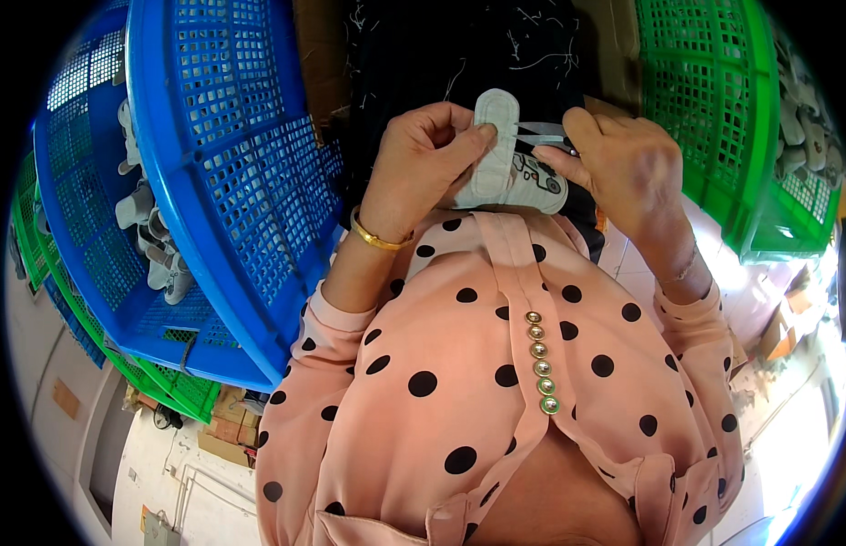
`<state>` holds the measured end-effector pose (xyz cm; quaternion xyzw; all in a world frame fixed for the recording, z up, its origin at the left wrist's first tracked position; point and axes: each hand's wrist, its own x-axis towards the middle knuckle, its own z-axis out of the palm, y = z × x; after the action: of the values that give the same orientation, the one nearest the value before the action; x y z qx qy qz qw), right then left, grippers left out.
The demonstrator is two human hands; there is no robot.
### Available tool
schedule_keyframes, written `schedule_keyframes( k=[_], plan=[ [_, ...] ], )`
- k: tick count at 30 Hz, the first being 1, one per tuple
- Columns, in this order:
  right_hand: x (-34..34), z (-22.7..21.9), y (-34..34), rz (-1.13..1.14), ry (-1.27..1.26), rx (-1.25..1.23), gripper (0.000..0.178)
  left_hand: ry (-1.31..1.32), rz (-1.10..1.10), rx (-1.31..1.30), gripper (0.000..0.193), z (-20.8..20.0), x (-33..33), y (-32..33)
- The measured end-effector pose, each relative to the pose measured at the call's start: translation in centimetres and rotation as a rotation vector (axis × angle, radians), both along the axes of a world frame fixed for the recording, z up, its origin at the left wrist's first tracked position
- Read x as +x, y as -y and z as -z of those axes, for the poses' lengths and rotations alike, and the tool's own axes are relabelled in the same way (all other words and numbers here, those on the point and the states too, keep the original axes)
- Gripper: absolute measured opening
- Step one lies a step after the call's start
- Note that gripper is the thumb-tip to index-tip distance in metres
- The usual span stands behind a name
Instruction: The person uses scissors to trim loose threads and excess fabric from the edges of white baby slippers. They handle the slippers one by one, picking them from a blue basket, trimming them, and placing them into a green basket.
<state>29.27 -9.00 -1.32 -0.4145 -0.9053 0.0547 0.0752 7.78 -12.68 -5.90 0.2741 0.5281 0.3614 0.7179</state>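
My left hand (429, 150) pinches a small white fabric shoe (497, 173) between thumb and fingers, just in front of my waist. The shoe's flat, rounded part points away from me, with stitching along its edge. A dark line drawing with a few red spots decorates its side. From the right, my right hand (628, 164) grips small metal scissors (543, 139), their handle partly hidden by the fingers. The parted blades point left, and their tips are at the shoe's edge.
At my left stands a blue plastic crate (232, 173); small pale shoes (159, 241) lie in the blue crate beyond it. A green crate (696, 109) on the right holds more pale shoes (800, 118). Loose white threads cling to the dark cloth (459, 45) on my lap.
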Motion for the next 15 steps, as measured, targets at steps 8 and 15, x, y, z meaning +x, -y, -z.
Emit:
schedule_keyframes(
  k=[8, 15],
  plan=[
    [-0.62, -0.47, -0.01, 0.02, 0.012, -0.025, 0.035, -0.016, 0.036, -0.031, 0.01, -0.37, -0.28, -0.08],
    [-0.02, 0.01, 0.14, 0.077, 0.092, -0.047, 0.036, 0.074, -0.062, -0.048, 0.012, -0.67, 0.55, -0.48]
  ],
)
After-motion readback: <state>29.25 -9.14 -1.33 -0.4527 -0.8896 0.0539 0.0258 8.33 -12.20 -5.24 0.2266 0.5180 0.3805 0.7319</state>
